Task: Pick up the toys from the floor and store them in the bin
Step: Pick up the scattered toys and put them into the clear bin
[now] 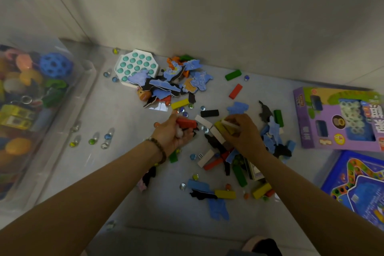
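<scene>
**Head view, floor at the foot of a wall.** The left hand [174, 132], palm turned up, curls its fingers round a red block [186, 123]. A small white object is tucked against the palm (what it is cannot be made out). A bead bracelet [160, 150] circles that wrist.

The right hand [244, 134], knuckles up, pinches a white block [229, 125] between thumb and fingertips. Yellow blocks [220, 127] lie directly under those fingers; whether they are also grasped cannot be told.

A black block [209, 113] lies on the floor just beyond the gap between the hands. Below the right hand is a loose heap of red, white and green blocks, with a die [200, 155] at its left edge.

Farther out, a yellow block [179, 104] lies near a pile of blue puzzle pieces [176, 78]. The pile overlaps the edge of an octagonal pop toy [136, 66]. A green block [233, 75] and an orange-red block [235, 91] lie nearer the wall.

Glass marbles [107, 137] are scattered between the left hand and the bin [83, 97]. The bin, of clear plastic, stands at the far left and holds assorted toys, among them a blue perforated ball [56, 65].

At the right edge a purple toy box [305, 122] lies flat on the floor. A blue game board [357, 193] lies just below it in the view.
</scene>
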Available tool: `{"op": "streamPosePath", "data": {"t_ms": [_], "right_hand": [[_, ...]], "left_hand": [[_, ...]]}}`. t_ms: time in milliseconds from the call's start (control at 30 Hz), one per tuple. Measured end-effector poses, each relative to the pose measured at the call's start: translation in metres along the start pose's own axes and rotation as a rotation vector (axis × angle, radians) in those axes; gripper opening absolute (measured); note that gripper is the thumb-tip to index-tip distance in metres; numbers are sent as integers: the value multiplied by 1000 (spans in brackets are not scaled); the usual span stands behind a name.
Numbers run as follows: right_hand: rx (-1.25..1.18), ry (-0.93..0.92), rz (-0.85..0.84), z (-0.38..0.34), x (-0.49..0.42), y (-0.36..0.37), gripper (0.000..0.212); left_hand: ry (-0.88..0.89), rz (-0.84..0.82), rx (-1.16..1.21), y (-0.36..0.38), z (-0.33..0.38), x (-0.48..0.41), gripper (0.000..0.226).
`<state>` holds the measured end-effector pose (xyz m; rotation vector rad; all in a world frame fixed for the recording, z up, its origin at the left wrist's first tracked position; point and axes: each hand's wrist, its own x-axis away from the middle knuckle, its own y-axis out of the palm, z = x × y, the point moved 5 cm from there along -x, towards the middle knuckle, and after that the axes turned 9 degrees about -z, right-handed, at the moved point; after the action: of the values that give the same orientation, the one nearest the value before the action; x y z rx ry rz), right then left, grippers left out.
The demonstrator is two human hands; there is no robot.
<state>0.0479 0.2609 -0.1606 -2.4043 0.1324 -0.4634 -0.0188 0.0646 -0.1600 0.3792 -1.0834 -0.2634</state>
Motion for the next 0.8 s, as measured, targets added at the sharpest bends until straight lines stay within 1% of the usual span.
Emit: {"op": "streamPosePath", "data": {"t_ms": [67, 133, 233, 333, 433, 533, 600, 667, 700, 733, 800], "right_hand": [[-17, 19, 15, 0, 1, 2, 37], [-41, 40, 28, -2, 1, 4, 39], [-47, 35, 31, -3, 0, 7, 39], [-51, 66, 57, -3, 0, 5, 37], [12, 67, 48, -6, 0, 5, 41], [102, 70, 48, -10, 0, 2, 33], [6, 125, 88, -12, 0, -3, 27], [-197, 205, 117, -18, 1, -7, 28], [-296, 205, 92, -25, 1, -6, 27], [-381, 183, 33, -35, 1, -2, 26], [-444, 121, -121, -54, 0, 8, 32]], "left_hand": [[-27, 2, 40, 3, -2, 1, 35], [-52, -16, 32, 3, -4, -1, 35], [-73, -63, -34, 4, -6, -5, 35], [-65, -111, -152, 6, -8, -6, 23], [-61, -182, -86, 8, -9, -5, 16], [-46, -258, -77, 10, -8, -2, 16], [-41, -288, -67, 10, -9, -3, 20], [-69, -304, -16, 12, -12, -3, 26], [-86, -307, 13, 14, -13, -3, 31], [-102, -307, 33, 15, -15, -3, 38], [-118, -315, 67, 19, -17, -5, 50]]}}
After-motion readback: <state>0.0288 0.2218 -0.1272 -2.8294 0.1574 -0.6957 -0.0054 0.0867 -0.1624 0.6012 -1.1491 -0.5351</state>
